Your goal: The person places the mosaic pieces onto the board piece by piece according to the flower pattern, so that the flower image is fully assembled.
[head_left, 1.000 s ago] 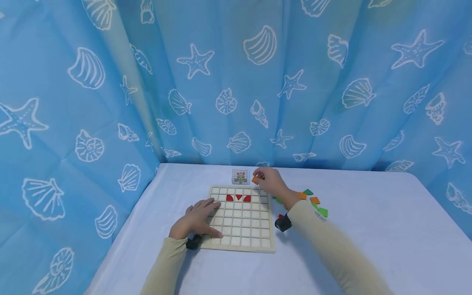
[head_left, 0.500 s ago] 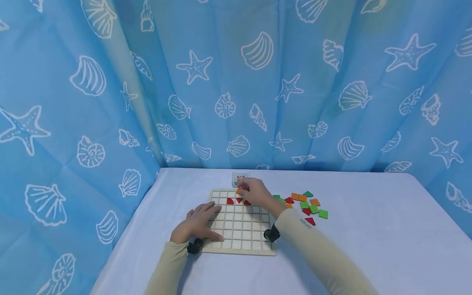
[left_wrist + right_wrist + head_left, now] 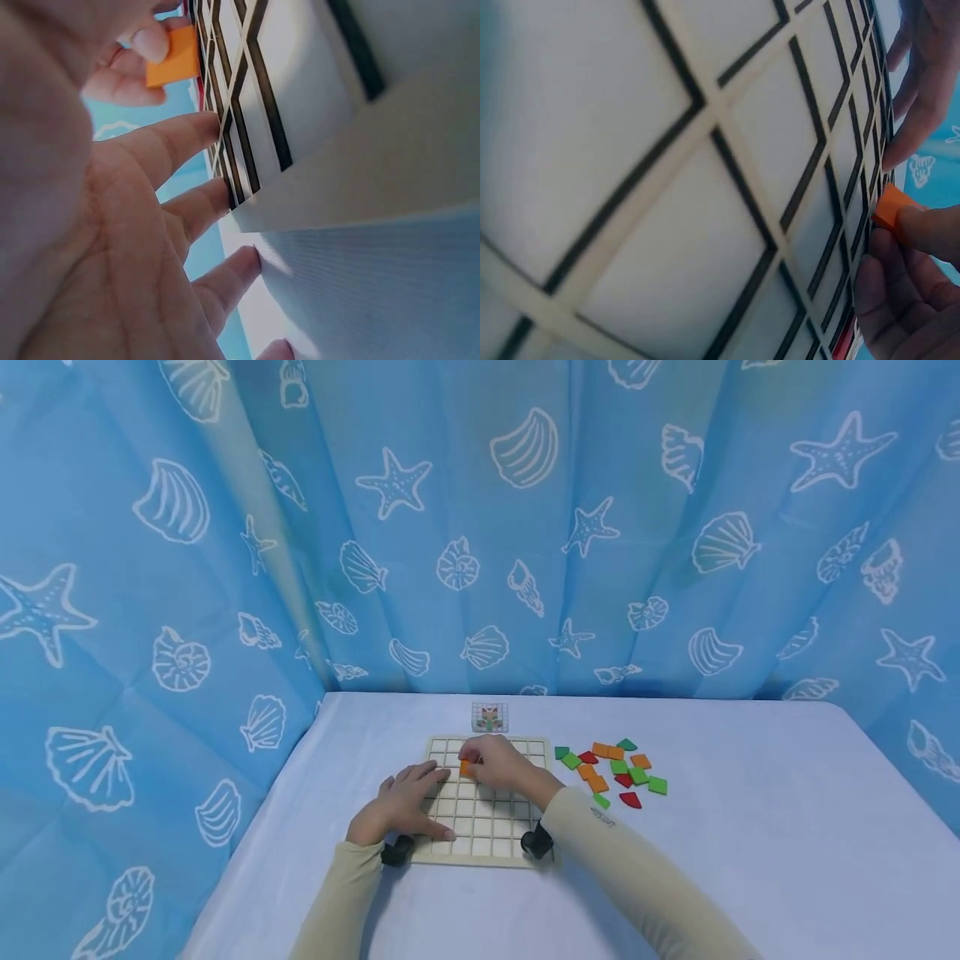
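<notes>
My right hand (image 3: 501,764) pinches an orange square tile (image 3: 466,768) between thumb and fingers over the upper left part of a pale wooden grid board (image 3: 480,862). In the right wrist view, the tile (image 3: 892,208) is tilted, with one corner right at the grid. My left hand (image 3: 405,803) lies spread along the board's left side, and its fingertips (image 3: 199,129) reach the frame in the left wrist view. A red piece (image 3: 844,339) shows as a sliver on the board in the right wrist view; in the head view, my right hand hides the red pieces.
Several loose red, orange and green tiles (image 3: 618,767) lie scattered to the right of the board. Behind the board stands a small picture card (image 3: 490,717) with a coloured pattern on a grid. A blue shell-print curtain (image 3: 465,610) hangs along the white table's (image 3: 750,810) far and left sides.
My right hand has carried the orange tile leftward and nearer, from beside the picture card, across the board's top rows to its upper left part. The left hand has stayed in place.
</notes>
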Demonstrator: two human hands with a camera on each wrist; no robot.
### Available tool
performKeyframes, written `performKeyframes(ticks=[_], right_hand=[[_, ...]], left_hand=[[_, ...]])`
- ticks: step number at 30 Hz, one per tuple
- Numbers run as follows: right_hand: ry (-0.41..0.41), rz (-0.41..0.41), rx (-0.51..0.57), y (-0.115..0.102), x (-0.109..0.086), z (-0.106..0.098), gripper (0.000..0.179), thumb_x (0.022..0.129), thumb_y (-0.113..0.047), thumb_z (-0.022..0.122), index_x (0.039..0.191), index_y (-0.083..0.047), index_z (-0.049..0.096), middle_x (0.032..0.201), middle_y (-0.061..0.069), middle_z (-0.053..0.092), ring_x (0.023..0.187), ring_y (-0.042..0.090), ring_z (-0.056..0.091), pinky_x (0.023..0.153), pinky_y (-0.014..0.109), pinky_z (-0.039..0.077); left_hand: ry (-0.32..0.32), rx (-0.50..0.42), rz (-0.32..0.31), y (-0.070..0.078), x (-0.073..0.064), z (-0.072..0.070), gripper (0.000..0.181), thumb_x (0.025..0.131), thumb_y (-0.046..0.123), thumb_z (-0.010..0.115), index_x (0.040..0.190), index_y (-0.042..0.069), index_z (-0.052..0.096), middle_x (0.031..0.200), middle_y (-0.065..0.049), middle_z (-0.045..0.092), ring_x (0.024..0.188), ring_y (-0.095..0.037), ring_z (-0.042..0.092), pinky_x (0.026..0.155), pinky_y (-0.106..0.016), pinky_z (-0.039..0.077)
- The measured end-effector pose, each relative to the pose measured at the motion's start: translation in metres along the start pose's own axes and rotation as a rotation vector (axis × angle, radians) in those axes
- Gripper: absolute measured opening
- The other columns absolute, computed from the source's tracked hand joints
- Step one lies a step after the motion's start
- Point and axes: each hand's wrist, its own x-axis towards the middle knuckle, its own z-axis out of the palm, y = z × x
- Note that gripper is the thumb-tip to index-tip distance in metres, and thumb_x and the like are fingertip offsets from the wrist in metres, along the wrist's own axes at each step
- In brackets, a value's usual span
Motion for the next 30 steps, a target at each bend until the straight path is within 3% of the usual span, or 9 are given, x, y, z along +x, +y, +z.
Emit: performKeyframes(ticks=[5,13,22,30], right_hand=[[0.009,0.052,0.007,0.0013,-0.0005,0.0028,0.015,0.095,-0.005,0.062,0.108,-0.008,0.068,0.101,0.006,0.069,0.095,0.019,0.063,0.089,0.039,0.053],[0.036,-0.023,-0.061,0.0024,-0.004,0.0072,0.014,0.091,-0.006,0.069,0.103,-0.004,0.075,0.098,0.007,0.067,0.091,0.019,0.062,0.083,0.038,0.054],[0.013,0.007,-0.102,0.0013,-0.002,0.003,0.013,0.091,-0.011,0.07,0.102,-0.006,0.076,0.098,0.004,0.07,0.096,0.019,0.066,0.085,0.036,0.056],[-0.003,0.004,-0.104,0.0046,-0.0018,0.0043,0.009,0.092,-0.011,0.069,0.089,-0.011,0.078,0.093,0.001,0.068,0.091,0.017,0.063,0.081,0.034,0.055]], left_hand=[[-0.005,0.023,-0.002,-0.0008,0.0016,-0.0015,0.102,0.067,0.06,0.084,0.151,0.021,0.04,0.161,-0.01,0.031,0.148,-0.033,0.025,0.113,-0.069,0.021],[-0.014,0.017,0.014,0.001,-0.0017,-0.0028,0.101,0.069,0.058,0.084,0.151,0.018,0.04,0.16,-0.012,0.031,0.148,-0.034,0.026,0.112,-0.07,0.022],[-0.006,-0.001,0.008,0.0019,-0.0015,-0.0048,0.101,0.068,0.059,0.084,0.15,0.02,0.041,0.16,-0.01,0.031,0.148,-0.033,0.026,0.113,-0.069,0.021],[-0.013,0.008,0.005,-0.0006,0.0017,-0.0007,0.102,0.067,0.061,0.083,0.151,0.022,0.04,0.16,-0.01,0.031,0.148,-0.033,0.026,0.112,-0.069,0.022]])
